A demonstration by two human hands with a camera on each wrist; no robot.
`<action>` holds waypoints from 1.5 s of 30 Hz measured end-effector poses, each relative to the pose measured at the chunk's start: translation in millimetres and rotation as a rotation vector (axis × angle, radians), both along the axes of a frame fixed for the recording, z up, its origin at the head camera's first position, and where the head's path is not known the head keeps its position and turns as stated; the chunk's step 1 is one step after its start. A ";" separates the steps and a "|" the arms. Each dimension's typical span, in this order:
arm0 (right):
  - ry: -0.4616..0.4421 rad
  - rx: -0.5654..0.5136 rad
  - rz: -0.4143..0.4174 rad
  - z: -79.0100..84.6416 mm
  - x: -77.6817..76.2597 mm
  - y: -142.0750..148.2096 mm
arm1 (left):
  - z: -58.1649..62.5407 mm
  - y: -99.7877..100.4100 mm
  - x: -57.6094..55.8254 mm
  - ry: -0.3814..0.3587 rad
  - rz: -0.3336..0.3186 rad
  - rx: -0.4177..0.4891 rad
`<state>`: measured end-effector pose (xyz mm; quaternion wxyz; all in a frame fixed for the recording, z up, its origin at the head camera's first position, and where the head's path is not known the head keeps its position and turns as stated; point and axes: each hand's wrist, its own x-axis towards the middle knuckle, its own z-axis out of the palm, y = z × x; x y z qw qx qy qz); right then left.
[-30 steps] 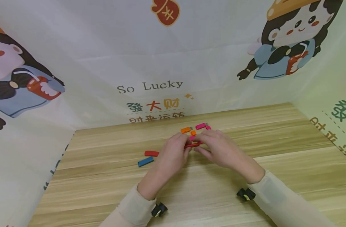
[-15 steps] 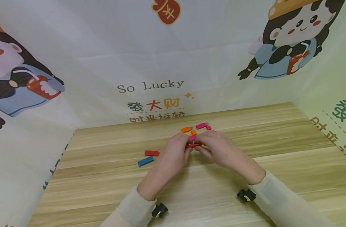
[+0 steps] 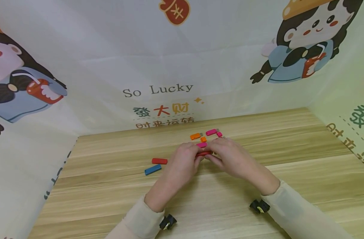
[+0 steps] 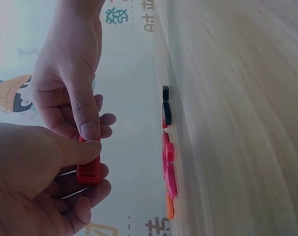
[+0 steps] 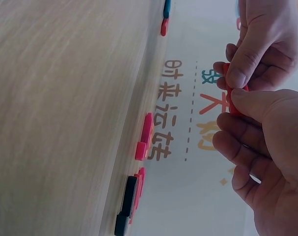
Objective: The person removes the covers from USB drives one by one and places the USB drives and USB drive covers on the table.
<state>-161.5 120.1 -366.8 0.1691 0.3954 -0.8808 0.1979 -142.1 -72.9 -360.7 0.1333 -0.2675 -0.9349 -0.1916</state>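
Note:
Both hands pinch one small red USB flash drive (image 3: 204,153) between thumbs and fingers, end to end, above the table. The left hand (image 3: 185,162) holds its left end and the right hand (image 3: 231,157) its right end. In the left wrist view the red drive (image 4: 89,167) shows as a slim flat stick, with the two thumbs meeting over its middle. From the right wrist the fingers cover most of the drive (image 5: 234,105). Just behind the hands lies a pink drive (image 3: 201,145), partly hidden by them.
An orange USB drive (image 3: 195,136), its orange cap (image 3: 203,139), a pink drive (image 3: 212,132) and a pink cap (image 3: 219,134) lie at the back. A red drive (image 3: 159,161) and a blue one (image 3: 153,170) are left. A dark drive (image 5: 129,194) lies near its dark cap (image 5: 121,224).
Both hands stay on the red drive, which has barely shifted. Slightly more of the pink drive behind the left fingers shows now.

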 end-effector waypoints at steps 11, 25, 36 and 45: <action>0.014 -0.004 0.038 0.4 0.1 1.4 | 0.8 -0.5 1.2 0.013 -0.025 0.022; 0.026 -0.031 0.120 0.4 -1.0 4.1 | 1.0 -3.7 -0.2 0.062 -0.107 0.056; 0.008 -0.086 0.183 0.6 -2.6 7.5 | 3.3 -4.5 -0.8 0.076 -0.140 0.057; -0.028 -0.113 0.216 1.9 -2.0 8.2 | 2.6 -5.6 -0.5 0.073 -0.159 0.060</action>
